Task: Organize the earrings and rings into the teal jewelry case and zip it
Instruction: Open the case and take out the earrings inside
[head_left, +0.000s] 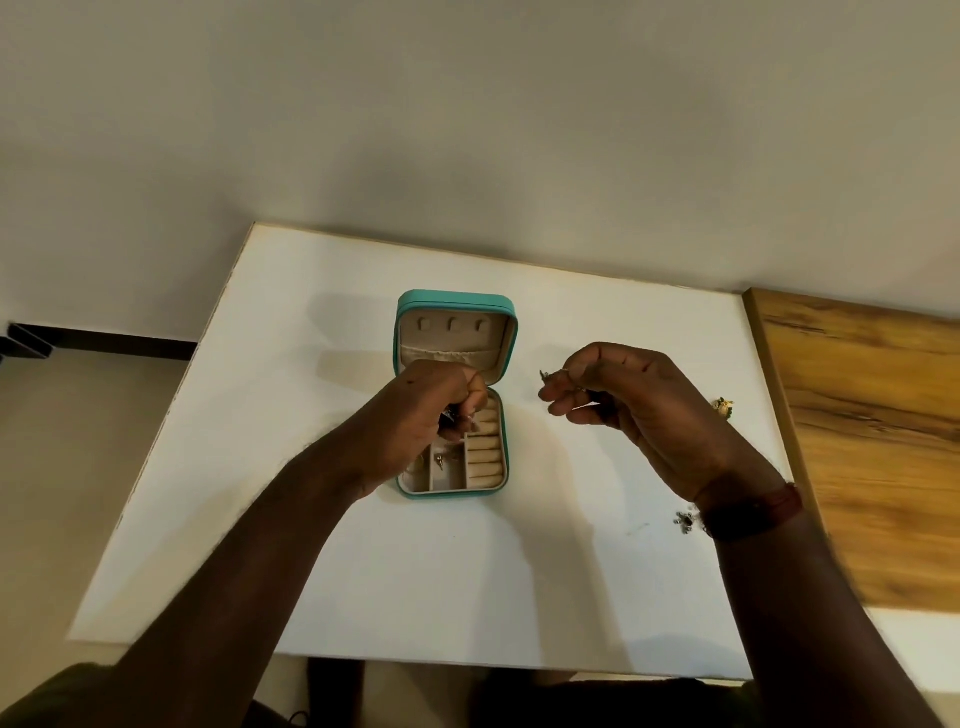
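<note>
Two bare forearms were cut off by the bottom edge; the left hand (431, 410) was held knuckles-up over the base of the one teal jewelry case (457, 299), its fingers curled round a small metal piece (448, 417) too blurred to be named; the far part of the base was hidden under that hand, so the cream ring rolls (485, 458) could not be fully counted; the case lay open in the middle of the white table (311, 519), lid tilted back, three small tabs shown in its lining; one tiny trinket (440, 461) was made out in a near compartment; the right hand (639, 400) was raised just right of the case, palm turned inward, thumb and forefinger pinching one earring (545, 375), the other fingers loosely bent below; a dark red band (753, 512) was worn at that wrist; two loose pieces were left on the table, a dark cluster (685, 521) partly hidden beside the wrist and a pale gold piece (723, 406) near the wooden panel (872, 441).
</note>
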